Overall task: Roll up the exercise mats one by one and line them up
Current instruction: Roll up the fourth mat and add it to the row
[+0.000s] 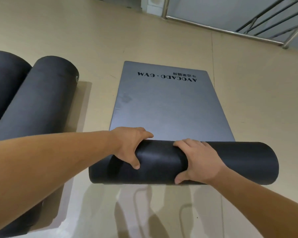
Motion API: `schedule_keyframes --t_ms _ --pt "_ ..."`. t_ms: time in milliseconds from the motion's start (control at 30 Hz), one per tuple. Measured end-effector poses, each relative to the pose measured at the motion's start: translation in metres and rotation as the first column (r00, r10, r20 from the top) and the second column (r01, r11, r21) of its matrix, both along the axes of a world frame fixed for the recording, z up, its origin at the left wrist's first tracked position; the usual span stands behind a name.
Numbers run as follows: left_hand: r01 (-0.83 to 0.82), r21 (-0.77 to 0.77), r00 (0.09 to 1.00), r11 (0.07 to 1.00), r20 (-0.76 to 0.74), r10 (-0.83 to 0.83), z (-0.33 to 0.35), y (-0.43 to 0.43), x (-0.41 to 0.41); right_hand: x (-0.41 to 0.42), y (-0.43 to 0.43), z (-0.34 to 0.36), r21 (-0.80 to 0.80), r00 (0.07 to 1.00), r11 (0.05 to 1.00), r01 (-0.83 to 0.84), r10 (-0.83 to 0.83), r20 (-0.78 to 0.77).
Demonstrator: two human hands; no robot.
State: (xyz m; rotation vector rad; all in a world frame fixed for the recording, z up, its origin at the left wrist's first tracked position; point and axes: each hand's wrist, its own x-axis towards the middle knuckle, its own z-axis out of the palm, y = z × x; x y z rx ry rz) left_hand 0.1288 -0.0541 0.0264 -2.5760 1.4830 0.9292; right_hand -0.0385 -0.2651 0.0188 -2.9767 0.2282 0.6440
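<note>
Gripping the dark roll of a half-rolled grey mat, the left hand and right hand curl over it side by side, thumbs toward the person. Its flat part lies on the floor just beyond both hands. Left of the left hand: a rolled mat, touching a second rolled mat farther left.

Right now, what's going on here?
A person is rolling up a grey mat on the floor. The left hand and right hand each have a grip on the rolled part, fingers curled over it. The far stretch, with printed lettering, lies flat. To the left, two finished rolls lie side by side.
</note>
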Motion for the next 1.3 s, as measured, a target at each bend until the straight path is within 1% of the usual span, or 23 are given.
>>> schedule_keyframes --t_ms 67,100,133,167,233,267,333,400,467,533,567,633,667,733,800,900,967,1033,1100,1133,1200,1233,1300 --pt "0.064 -0.067 0.967 0.996 0.25 -0.045 0.004 0.009 -0.011 0.012 -0.012 0.005 0.073 0.999 0.996 0.043 -0.045 0.018" --pt "0.084 -0.091 0.941 0.992 0.333 -0.049 0.001 0.015 -0.022 0.02 -0.016 0.007 0.084 0.998 0.994 0.068 -0.069 0.007" --pt "0.095 -0.069 0.925 0.993 0.374 -0.063 -0.004 0.021 -0.033 0.03 -0.019 0.011 0.069 0.996 0.994 0.084 -0.083 -0.022" --pt "0.102 -0.008 0.92 0.995 0.382 -0.091 -0.009 0.026 -0.045 0.04 -0.019 0.015 0.031 0.995 0.996 0.089 -0.088 -0.054" --pt "0.091 0.181 0.906 0.979 0.392 -0.157 -0.025 0.03 -0.058 0.057 -0.016 0.02 -0.072 0.994 0.994 0.084 -0.089 -0.069" --pt "0.083 0.216 0.894 0.973 0.415 -0.169 -0.032 0.028 -0.058 0.062 -0.014 0.02 -0.107 0.995 0.991 0.076 -0.083 -0.053" --pt "0.049 0.187 0.886 0.981 0.446 -0.129 -0.043 0.02 -0.047 0.066 -0.011 0.017 -0.107 0.996 0.991 0.081 -0.084 -0.025" --pt "0.004 0.132 0.884 0.991 0.463 -0.066 -0.048 0.009 -0.036 0.064 -0.014 0.014 -0.043 0.996 0.995 0.09 -0.091 -0.023" --pt "-0.034 0.098 0.882 0.995 0.471 -0.016 -0.052 -0.002 -0.029 0.06 -0.019 0.012 -0.01 0.996 0.998 0.054 -0.055 -0.077" --pt "-0.038 0.058 0.884 0.998 0.467 0.006 -0.055 -0.007 -0.023 0.055 -0.017 0.003 -0.05 0.99 0.999 0.01 -0.017 -0.139" --pt "-0.038 0.034 0.89 0.999 0.455 0.018 -0.056 -0.009 -0.019 0.053 -0.013 -0.005 -0.104 0.992 0.995 -0.011 -0.002 -0.127" --pt "-0.035 -0.003 0.904 0.999 0.426 0.033 -0.054 -0.011 -0.01 0.051 -0.009 -0.022 -0.196 1.0 0.98 -0.024 0.02 -0.023" --pt "-0.035 -0.013 0.91 0.999 0.413 0.037 -0.053 -0.011 -0.007 0.052 -0.009 -0.026 -0.214 0.999 0.976 -0.028 0.036 0.031" --pt "-0.044 -0.022 0.915 0.999 0.401 0.049 -0.048 -0.012 -0.002 0.058 -0.015 -0.024 -0.203 0.996 0.978 -0.045 0.06 0.067" --pt "-0.062 -0.006 0.93 0.998 0.363 0.06 -0.037 -0.011 -0.005 0.062 -0.018 -0.012 -0.154 0.997 0.987 -0.055 0.062 0.042" --pt "-0.047 0.043 0.96 0.998 0.279 0.033 -0.019 -0.005 -0.02 0.056 -0.017 0.005 -0.062 0.993 0.994 -0.087 0.081 -0.089" --pt "-0.03 0.081 0.988 0.996 0.151 0.017 -0.01 0.001 -0.032 0.047 -0.016 0.018 0.04 0.969 0.997 -0.073 0.08 -0.234" --pt "-0.019 0.143 0.996 0.99 -0.079 0.031 -0.006 0.008 -0.042 0.036 -0.016 0.029 0.183 0.907 0.982 0.046 0.035 -0.42" --pt "-0.007 0.218 0.929 0.976 -0.36 0.087 -0.007 0.016 -0.048 0.024 -0.011 0.027 0.272 0.797 0.945 0.184 0.019 -0.604" --pt "0.007 0.262 0.887 0.965 -0.447 0.115 -0.01 0.02 -0.051 0.017 -0.007 0.021 0.291 0.75 0.933 0.211 0.037 -0.661" --pt "0.035 0.293 0.857 0.955 -0.5 0.122 -0.015 0.028 -0.054 0.009 0.0 0.007 0.319 0.709 0.922 0.219 0.074 -0.701" --pt "0.03 0.275 0.861 0.961 -0.495 0.115 -0.015 0.031 -0.053 0.009 0.0 0.003 0.33 0.715 0.917 0.223 0.077 -0.695" --pt "-0.014 0.223 0.9 0.975 -0.423 0.11 -0.012 0.032 -0.043 0.015 -0.007 0.005 0.316 0.781 0.917 0.241 0.01 -0.624"
